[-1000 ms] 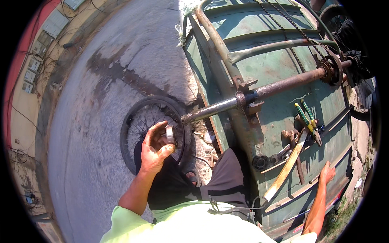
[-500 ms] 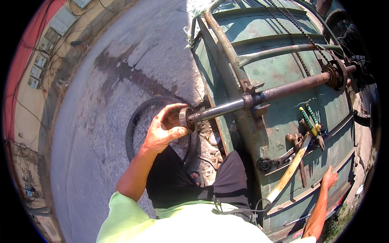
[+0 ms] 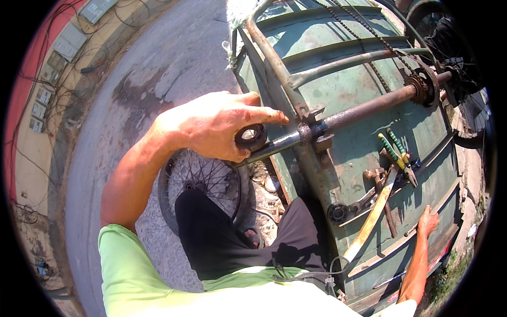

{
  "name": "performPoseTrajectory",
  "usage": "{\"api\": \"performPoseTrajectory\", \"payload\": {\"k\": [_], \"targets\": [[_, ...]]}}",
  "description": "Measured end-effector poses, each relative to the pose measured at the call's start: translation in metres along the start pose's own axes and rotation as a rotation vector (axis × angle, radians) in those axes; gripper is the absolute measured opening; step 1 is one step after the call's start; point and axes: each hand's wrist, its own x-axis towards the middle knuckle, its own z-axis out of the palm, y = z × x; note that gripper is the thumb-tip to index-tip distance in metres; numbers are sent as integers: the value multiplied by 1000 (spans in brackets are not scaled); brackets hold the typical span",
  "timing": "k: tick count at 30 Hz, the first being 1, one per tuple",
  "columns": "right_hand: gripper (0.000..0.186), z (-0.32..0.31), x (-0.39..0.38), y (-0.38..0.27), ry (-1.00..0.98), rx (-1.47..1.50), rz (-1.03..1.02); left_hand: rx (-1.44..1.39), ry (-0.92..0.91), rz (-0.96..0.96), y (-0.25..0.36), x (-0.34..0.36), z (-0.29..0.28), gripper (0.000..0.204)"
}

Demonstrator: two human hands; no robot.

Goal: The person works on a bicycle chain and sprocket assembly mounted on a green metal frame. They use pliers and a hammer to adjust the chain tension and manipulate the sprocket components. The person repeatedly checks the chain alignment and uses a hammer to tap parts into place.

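My left hand [image 3: 211, 127] is closed on a dark bearing ring [image 3: 250, 138], its hole facing up toward me. The ring is off the shaft and held just above the free end of a greasy steel axle [image 3: 280, 146]. My index finger stretches out above the axle toward the frame. My right hand [image 3: 428, 222] rests low on the green metal panel [image 3: 364, 113], fingers curled; a short dark end shows beside it, but what it grips is hidden. Nearest to it lie a hammer [image 3: 385, 201], a yellow wooden strip [image 3: 369, 219] and green-and-yellow-handled pliers [image 3: 398, 158].
A rusty tube frame [image 3: 272, 50] carries the axle across the panel, with a sprocket [image 3: 421, 89] and chain [image 3: 377, 34] at the far right. A spoked wheel [image 3: 198, 174] lies on the ground beside my leg. Cables and meter boxes line the wall at left.
My left hand has drawn the ring off the axle's end and turned it, rising over the shaft with the wrist rolled. My right hand stays at the panel. The view has shifted slightly.
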Motion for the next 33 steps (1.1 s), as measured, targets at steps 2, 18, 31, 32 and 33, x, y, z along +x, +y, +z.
{"api": "performPoseTrajectory", "payload": {"k": [2, 18, 31, 32, 33], "targets": [[76, 0, 1, 5, 0, 0, 9, -67, -91, 19, 3, 19, -6, 90], [74, -3, 1, -1, -23, -5, 39, -613, -314, -214, -82, 44, 28, 74], [72, 3, 4, 2, -10, 16, 33, -1376, 428, -177, -49, -93, 124, 89], [72, 5, 4, 3, -11, 15, 24, -1366, 440, -174, -43, -93, 128, 89], [71, 7, 6, 7, -11, 13, 16, -1339, 461, -178, -37, -91, 128, 91]]}}
